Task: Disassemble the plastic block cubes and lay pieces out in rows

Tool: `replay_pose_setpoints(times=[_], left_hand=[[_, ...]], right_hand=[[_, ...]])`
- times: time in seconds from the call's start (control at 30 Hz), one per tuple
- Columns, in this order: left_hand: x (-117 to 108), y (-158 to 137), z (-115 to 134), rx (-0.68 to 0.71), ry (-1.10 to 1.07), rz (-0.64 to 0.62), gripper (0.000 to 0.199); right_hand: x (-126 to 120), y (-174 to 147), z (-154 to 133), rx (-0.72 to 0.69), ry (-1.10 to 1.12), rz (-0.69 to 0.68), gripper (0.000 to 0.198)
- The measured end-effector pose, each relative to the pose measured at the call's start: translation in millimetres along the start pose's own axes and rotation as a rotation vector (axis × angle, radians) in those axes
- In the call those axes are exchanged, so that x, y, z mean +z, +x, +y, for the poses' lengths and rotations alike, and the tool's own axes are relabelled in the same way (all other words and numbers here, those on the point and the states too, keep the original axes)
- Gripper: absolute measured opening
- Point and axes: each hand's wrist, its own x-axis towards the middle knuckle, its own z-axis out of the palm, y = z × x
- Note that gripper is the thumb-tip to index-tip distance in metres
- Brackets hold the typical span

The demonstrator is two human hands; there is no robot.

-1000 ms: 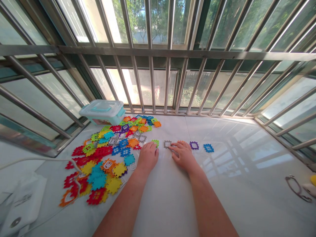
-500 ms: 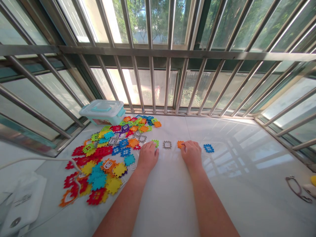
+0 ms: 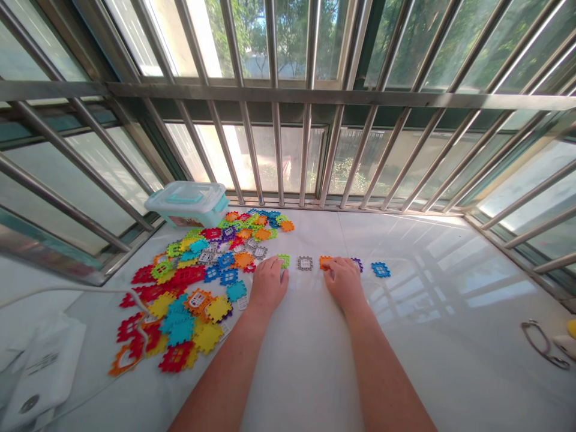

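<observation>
A spaced row of square, notched plastic building pieces lies on the white surface. My left hand [image 3: 268,282] rests with its thumb apart from the fingers, beside a green piece [image 3: 284,260] that it partly hides. To the right lies a grey window-patterned piece [image 3: 305,263], with neither hand on it. The fingers of my right hand [image 3: 344,279] are bent down onto an orange piece [image 3: 324,261], covering part of it. Just behind that hand's right edge shows a purple piece [image 3: 357,264]. A blue piece [image 3: 380,270] ends the row.
A large heap of colourful pieces [image 3: 182,327] spreads on the left, before a lidded plastic box [image 3: 188,201]. A white cable [image 3: 99,290] crosses the heap beside a white device [image 3: 47,360]. Eyeglasses [image 3: 542,345] lie far right. Metal window bars [image 3: 288,95] stand behind.
My right hand has shifted slightly left with the orange piece, and the purple piece has come into view behind it. My left hand has hardly moved.
</observation>
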Motion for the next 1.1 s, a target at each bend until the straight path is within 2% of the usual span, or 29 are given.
replay_pose_setpoints(times=[0.1,0.2,0.27,0.33,0.4,0.5,0.63,0.87,1.0,1.1], left_hand=[[-7,0,6,0.038,-0.012,-0.031,0.03],[-12,-2,17,0.159,-0.033,-0.133,0.033],[-12,-5,23,0.234,-0.035,-0.214,0.037],[-11,-7,27,0.273,-0.037,-0.274,0.039],[-9,-9,28,0.279,-0.047,-0.315,0.039],[-9,-9,27,0.254,-0.064,-0.352,0.037],[-12,-7,27,0.23,-0.075,-0.367,0.035],[-15,-6,27,0.222,-0.077,-0.366,0.033],[-16,-6,27,0.231,-0.08,-0.334,0.034],[-16,-5,27,0.236,-0.079,-0.299,0.035]], right_hand=[[0,0,-1,-0.003,0.013,-0.011,0.027],[-3,1,-6,-0.018,0.023,0.005,0.027],[-7,1,-7,0.001,0.003,0.069,0.027],[-11,0,-6,0.082,-0.036,0.161,0.029],[-14,0,-1,0.223,-0.085,0.23,0.03],[-15,0,7,0.428,-0.157,0.22,0.031],[-15,1,9,0.52,-0.196,0.12,0.034],[-15,2,3,0.473,-0.184,0.058,0.035],[-23,2,5,0.501,-0.174,0.133,0.036],[-33,0,12,0.638,-0.21,0.237,0.035]])
